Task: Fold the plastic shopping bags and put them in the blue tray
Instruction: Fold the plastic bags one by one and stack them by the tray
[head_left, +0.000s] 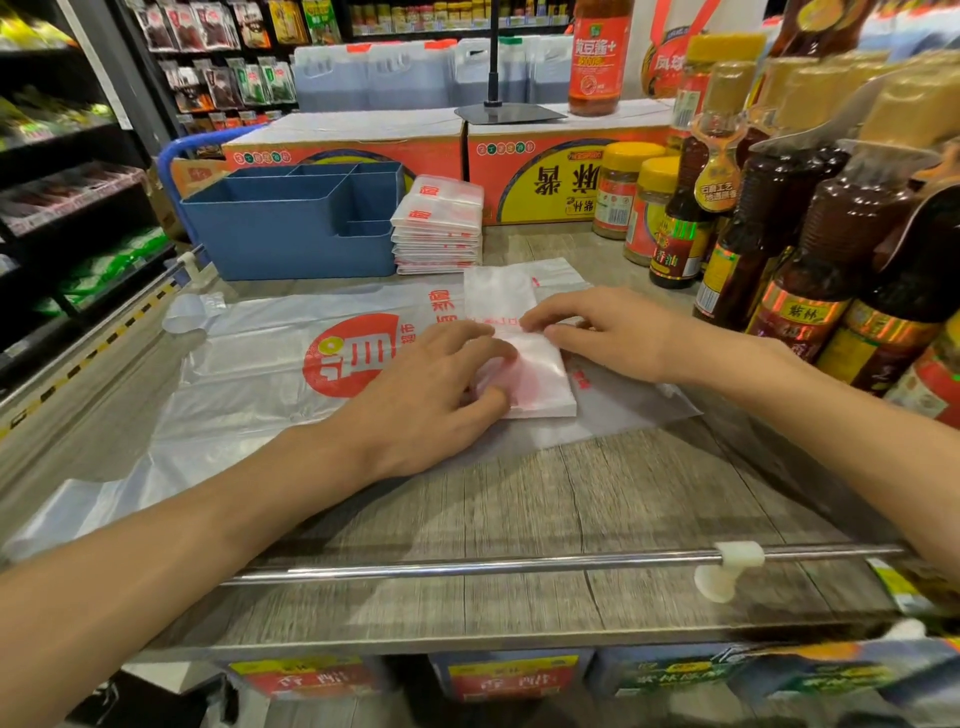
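Note:
A partly folded white plastic bag (535, 379) with red print lies in the middle of the wooden shelf top. My left hand (436, 384) presses flat on its left side. My right hand (597, 332) pinches its upper edge with the fingertips. Under it spreads a flat, unfolded clear bag (270, 374) with a red round logo, reaching to the left edge. A stack of folded bags (439, 223) stands behind, right beside the blue tray (291, 228). The tray's compartments look empty.
Dark sauce bottles (810, 260) and yellow-lidded jars (621, 192) crowd the right side. Red and yellow cartons (530, 171) line the back, with a black stand base (509, 111) on top. A chrome rail (467, 564) runs along the front edge. Store shelves fill the left.

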